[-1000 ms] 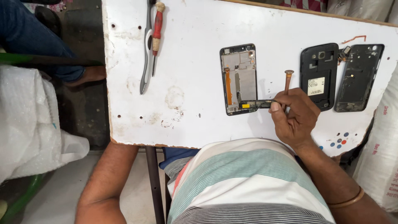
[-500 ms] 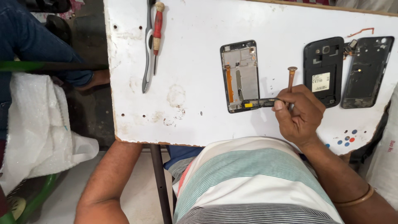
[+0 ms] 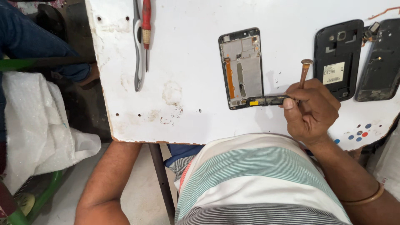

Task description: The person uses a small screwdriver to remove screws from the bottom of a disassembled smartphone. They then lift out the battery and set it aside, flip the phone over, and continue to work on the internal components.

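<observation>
My right hand (image 3: pixel 312 110) grips a thin tool with a copper-coloured handle (image 3: pixel 304 68), its tip hidden behind my fingers at the bottom right corner of an opened phone frame (image 3: pixel 243 68). The frame lies flat on a white table (image 3: pixel 187 54) and shows an orange flex cable inside. Of my left arm only the forearm (image 3: pixel 106 183) shows, hanging below the table edge; the hand itself is out of sight.
Two black phone back shells (image 3: pixel 337 58) (image 3: pixel 381 60) lie at the right. A red-handled screwdriver (image 3: pixel 146 23) and metal tweezers (image 3: pixel 137 50) rest at the upper left. White bubble wrap (image 3: pixel 37 125) sits on the left, by another person's blue-clad leg (image 3: pixel 33 37).
The view has shifted slightly, so the table sits a little differently in the picture. My right hand stays at the frame's bottom corner with the tool.
</observation>
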